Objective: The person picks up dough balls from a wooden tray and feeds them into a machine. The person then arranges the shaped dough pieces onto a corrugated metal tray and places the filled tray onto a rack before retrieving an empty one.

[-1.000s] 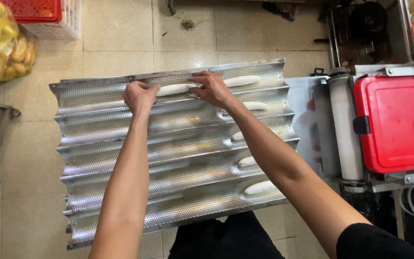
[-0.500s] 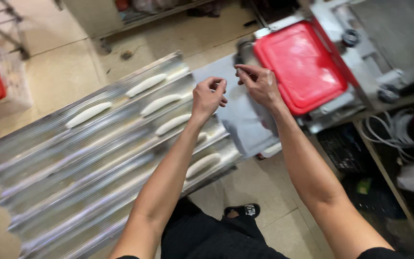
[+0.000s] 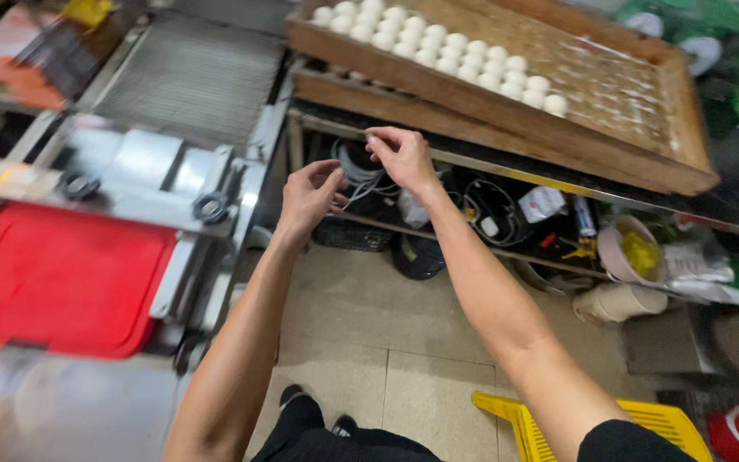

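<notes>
Dough balls (image 3: 438, 43) in wooden tray (image 3: 643, 162), left hand (image 3: 310, 197), right hand (image 3: 399, 154) below, both empty, loosely curled.

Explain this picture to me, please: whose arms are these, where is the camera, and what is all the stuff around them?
The camera sits on a person's head and looks down, so the two bare arms reaching forward are that person's own. The left hand and the right hand are raised in front of the body, fingers curled and close together; whether they pinch anything is too small to tell. Just ahead of them a slanted wooden tray holds rows of small white dough balls. Under it, a shelf carries coiled cables, a small pink bowl and other clutter. To the left stands a metal machine with a flat red lid. Below is a tiled floor, the person's dark shoes, and the corner of a yellow crate.
</notes>
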